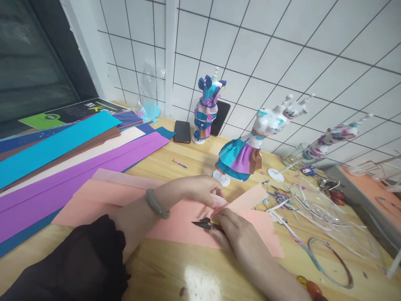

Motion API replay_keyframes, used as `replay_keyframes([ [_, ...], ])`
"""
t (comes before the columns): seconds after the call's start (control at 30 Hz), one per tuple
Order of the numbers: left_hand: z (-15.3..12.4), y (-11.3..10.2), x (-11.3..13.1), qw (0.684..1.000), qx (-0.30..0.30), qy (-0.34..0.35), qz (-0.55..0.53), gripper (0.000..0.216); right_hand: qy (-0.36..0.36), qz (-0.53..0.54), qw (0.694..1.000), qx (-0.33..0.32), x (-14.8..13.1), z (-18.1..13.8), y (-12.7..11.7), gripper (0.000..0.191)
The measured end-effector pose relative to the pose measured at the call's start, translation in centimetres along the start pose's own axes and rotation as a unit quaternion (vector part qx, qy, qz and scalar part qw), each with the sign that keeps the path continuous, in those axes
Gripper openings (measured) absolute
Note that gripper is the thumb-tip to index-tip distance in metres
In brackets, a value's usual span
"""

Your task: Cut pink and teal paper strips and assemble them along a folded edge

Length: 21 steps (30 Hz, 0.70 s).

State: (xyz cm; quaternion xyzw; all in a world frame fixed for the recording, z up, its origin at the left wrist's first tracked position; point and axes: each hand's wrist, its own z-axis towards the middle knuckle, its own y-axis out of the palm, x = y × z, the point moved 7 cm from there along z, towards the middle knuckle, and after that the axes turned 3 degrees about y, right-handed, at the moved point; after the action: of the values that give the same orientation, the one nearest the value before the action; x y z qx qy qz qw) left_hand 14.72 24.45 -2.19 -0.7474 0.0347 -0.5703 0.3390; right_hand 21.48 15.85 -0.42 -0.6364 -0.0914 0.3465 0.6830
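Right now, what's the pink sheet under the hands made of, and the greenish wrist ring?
The flat salmon-pink sheet looks like matte paper or thin foam: dull surface, straight cut edges. The grey-green round bangle on the left wrist looks like polished stone, maybe jade or glass: smooth, slightly shiny.

Pink paper (188,221) lies on the tan wood desk (163,276), beside purple (62,184) and cyan strips (53,144); the bracelet (156,203) is grey-green.

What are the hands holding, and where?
The left hand pinches the pink paper at a fold; the right hand grips a dark pointed tool by its back end.
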Motion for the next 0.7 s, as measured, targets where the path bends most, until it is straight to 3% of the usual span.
replay_keyframes([
  [0.47, -0.1, -0.5, -0.1, 0.999, 0.023, -0.018, 0.031, 0.028, -0.002, -0.003, 1.0, 0.013, -0.2, 0.0, -0.4, 0.035],
  [0.7, 0.2, -0.8, 0.1, 0.997, 0.031, -0.028, 0.064, 0.036, 0.02, 0.014, 1.0, -0.014, 0.1, -1.1, -0.4, 0.03],
])
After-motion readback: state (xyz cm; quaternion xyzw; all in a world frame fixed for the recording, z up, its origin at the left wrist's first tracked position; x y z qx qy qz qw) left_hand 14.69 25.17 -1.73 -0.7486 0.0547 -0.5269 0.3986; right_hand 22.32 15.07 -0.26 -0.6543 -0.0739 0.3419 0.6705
